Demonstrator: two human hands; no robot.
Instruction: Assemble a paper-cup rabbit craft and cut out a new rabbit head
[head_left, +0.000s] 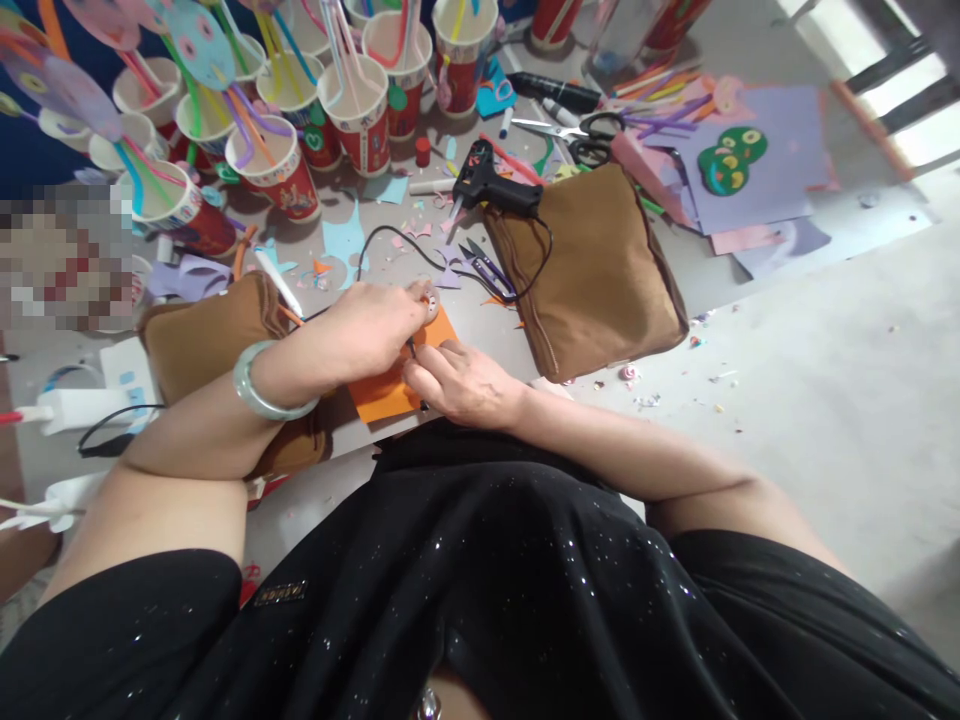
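A sheet of orange paper point(386, 395) lies at the table's front edge beneath both hands. My left hand point(375, 325), a pale green bangle point(259, 385) on its wrist, rests over the sheet with curled fingers pressing it down. By its fingertips shows a small pale spot with dark marks, too small to make out. My right hand point(469, 385) is closed around a thin dark pen-like thing point(411, 346), most of it hidden by the fingers. Its tip is close to the paper and to my left hand.
Brown cushions point(600, 270) lie on either side. A black glue gun point(495, 185) with its cord, thread snips point(486, 265) and scissors point(577, 132) are beyond. Paper cups point(356, 110) with straws crowd the back left. Purple paper point(780, 160) carries a green cut-out point(731, 160). Scraps litter the table.
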